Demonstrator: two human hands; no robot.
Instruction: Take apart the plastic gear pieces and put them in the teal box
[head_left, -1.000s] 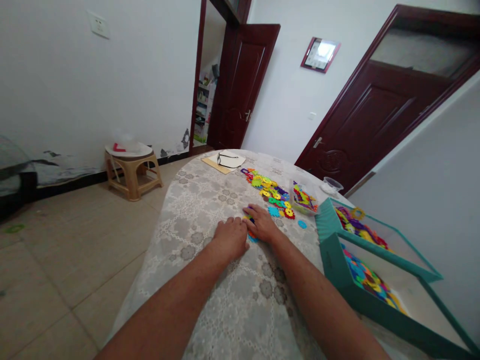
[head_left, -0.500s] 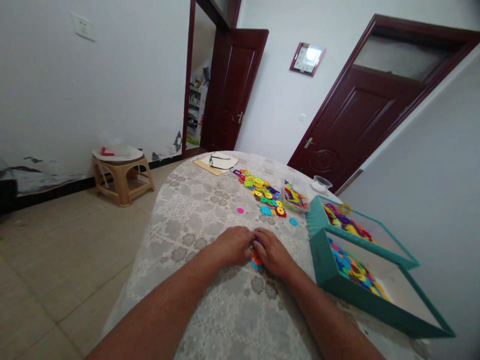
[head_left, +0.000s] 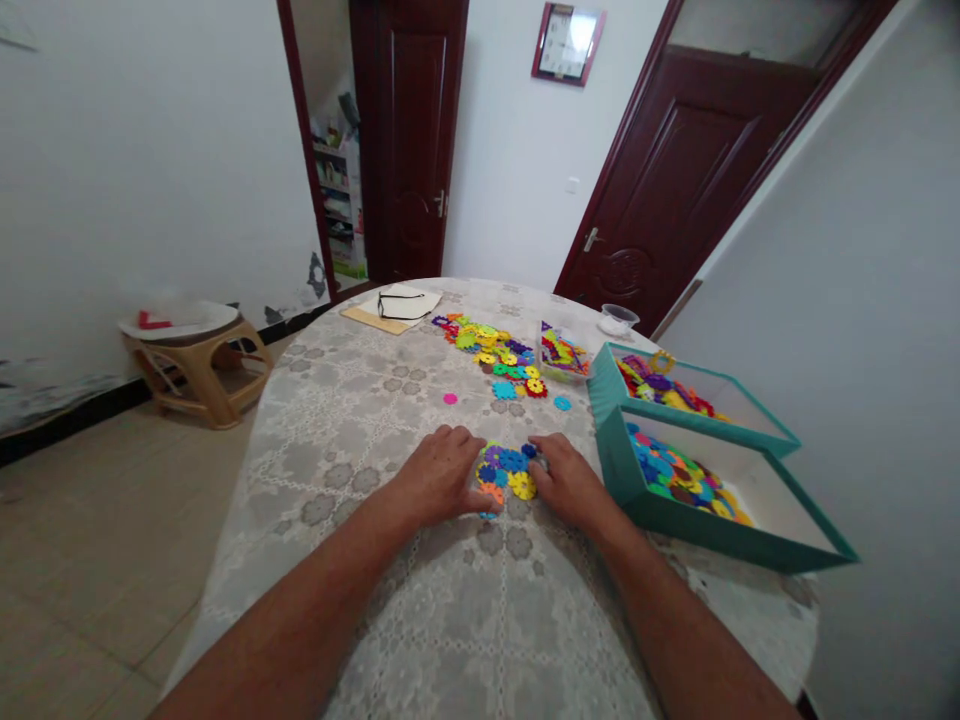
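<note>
Between my two hands on the table is a cluster of several flower-shaped plastic discs (head_left: 511, 461) in blue, purple, yellow and orange. My left hand (head_left: 444, 470) rests along the cluster's left side, thumb spread from the fingers; its thumb tip is by the orange disc (head_left: 491, 492). A dark blue disc (head_left: 529, 451) is pinched between the thumb and forefinger of my right hand (head_left: 561, 478), at the cluster's upper right. Whether that disc is joined to the cluster, I cannot tell.
Loose discs (head_left: 487, 345) are spread farther back, beside a clear tub (head_left: 564, 352) of pieces. Two teal boxes (head_left: 705, 525) with colourful pieces stand at the right. Eyeglasses (head_left: 397, 303) lie on paper at the far left. A pink disc (head_left: 450, 398) and a blue disc (head_left: 562, 403) lie apart.
My hands have moved apart, uncovering the cluster that they mostly hid before. The head view has shifted, moving the room and table in the picture.
</note>
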